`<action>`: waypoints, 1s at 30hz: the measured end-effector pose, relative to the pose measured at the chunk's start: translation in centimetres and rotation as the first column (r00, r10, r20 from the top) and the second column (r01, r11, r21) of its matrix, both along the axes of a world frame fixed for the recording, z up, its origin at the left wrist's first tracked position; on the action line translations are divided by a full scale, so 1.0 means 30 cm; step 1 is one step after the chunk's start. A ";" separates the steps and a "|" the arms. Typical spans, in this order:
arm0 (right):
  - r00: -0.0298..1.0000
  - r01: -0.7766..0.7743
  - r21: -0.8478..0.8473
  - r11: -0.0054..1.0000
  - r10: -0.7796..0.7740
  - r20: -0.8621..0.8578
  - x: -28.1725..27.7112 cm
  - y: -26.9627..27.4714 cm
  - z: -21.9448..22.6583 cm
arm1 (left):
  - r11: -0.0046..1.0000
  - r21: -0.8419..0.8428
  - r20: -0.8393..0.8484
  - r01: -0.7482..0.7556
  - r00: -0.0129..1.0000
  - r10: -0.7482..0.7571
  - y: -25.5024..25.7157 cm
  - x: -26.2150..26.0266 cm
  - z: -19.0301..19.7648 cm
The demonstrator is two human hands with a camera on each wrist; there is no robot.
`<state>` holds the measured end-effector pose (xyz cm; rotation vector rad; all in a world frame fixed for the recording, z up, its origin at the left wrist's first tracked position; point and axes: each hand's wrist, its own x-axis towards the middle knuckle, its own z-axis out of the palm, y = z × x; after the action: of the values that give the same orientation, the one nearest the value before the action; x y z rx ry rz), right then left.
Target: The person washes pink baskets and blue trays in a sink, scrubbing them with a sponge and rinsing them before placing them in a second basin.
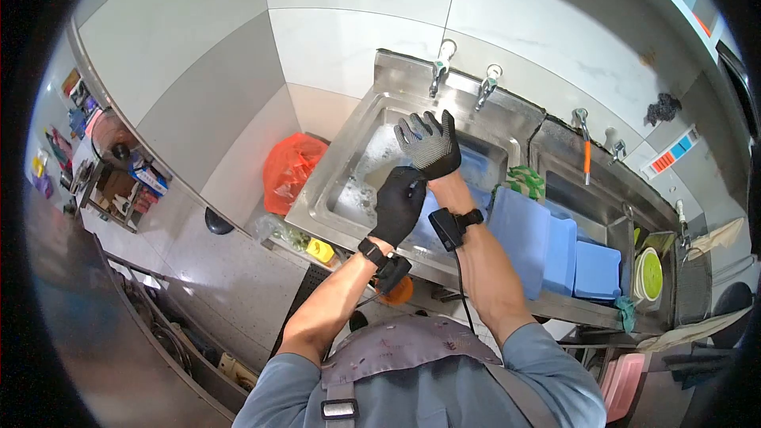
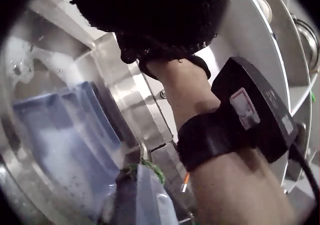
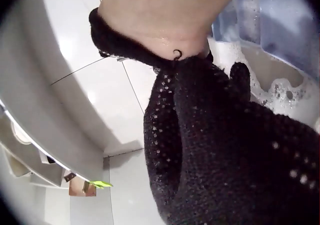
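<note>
Both hands wear knit work gloves and meet above a steel sink (image 1: 319, 204). My right hand (image 1: 430, 145) is raised with its grey dotted palm showing and fingers spread. The curled fingers of my left hand (image 1: 399, 206), in black, grip the cuff of the right glove (image 3: 112, 40) at the wrist. Bare skin shows between that cuff and the strapped wrist camera (image 2: 250, 110). Below the hands the sink holds foamy water (image 1: 357, 190) and blue plastic containers (image 2: 55, 120) lying in it.
Blue bins (image 1: 519, 242) stand at the sink's right, beside a green patterned cloth (image 1: 523, 182). Taps (image 1: 440, 67) project from the back wall. A red plastic bag (image 1: 293, 174) sits left of the sink. Farther right is a green-and-white round container (image 1: 648, 276).
</note>
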<state>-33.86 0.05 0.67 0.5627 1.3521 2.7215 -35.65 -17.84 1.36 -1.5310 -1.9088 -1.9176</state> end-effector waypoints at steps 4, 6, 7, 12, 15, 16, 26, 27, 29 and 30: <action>0.834 0.297 0.478 0.827 -0.468 0.293 -0.006 -0.073 0.062 | 0.976 0.090 0.445 0.197 0.869 -0.216 0.007 -0.040 -0.037; 0.509 0.219 0.835 0.505 -0.789 0.344 -0.007 -0.124 0.115 | 0.953 0.189 0.518 0.238 0.800 -0.302 0.013 -0.065 -0.031; 0.488 0.224 0.823 0.522 -0.791 0.369 -0.010 -0.135 0.127 | 0.945 0.210 0.609 0.251 0.723 -0.327 0.012 -0.069 -0.022; 0.506 0.230 0.830 0.509 -0.791 0.344 -0.016 -0.105 0.109 | 0.931 -0.001 0.103 0.365 0.926 -0.363 -0.025 -0.087 -0.007; 0.625 0.208 0.920 0.334 -0.768 0.138 -0.013 -0.058 0.087 | 0.854 0.071 0.445 0.516 0.750 -0.490 -0.038 -0.068 0.008; 0.637 0.165 0.956 0.243 -0.766 0.085 -0.005 -0.061 0.092 | 0.805 0.102 0.543 0.584 0.646 -0.537 -0.041 -0.066 0.003; 0.353 -0.887 0.016 -0.461 -0.700 -0.621 -0.043 -0.139 0.132 | 0.902 -0.172 0.351 0.395 0.881 -0.319 -0.060 -0.101 -0.018; 0.438 -0.885 -0.202 -0.420 -0.600 -0.669 -0.015 -0.146 0.165 | 0.958 -0.140 0.316 0.250 0.928 -0.196 -0.061 -0.106 -0.009; 0.538 -0.842 -0.439 -0.314 -0.420 -0.731 -0.004 -0.137 0.166 | 0.976 -0.082 0.281 0.203 0.944 -0.173 -0.053 -0.113 0.002; 0.539 -0.842 -0.439 -0.314 -0.426 -0.727 0.002 -0.137 0.138 | 0.988 -0.017 0.253 0.152 0.957 -0.143 -0.054 -0.108 0.021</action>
<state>-33.78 -4.06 4.80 1.1624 3.4484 -0.1447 -38.89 -19.46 2.01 -1.5464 -1.9832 -2.2508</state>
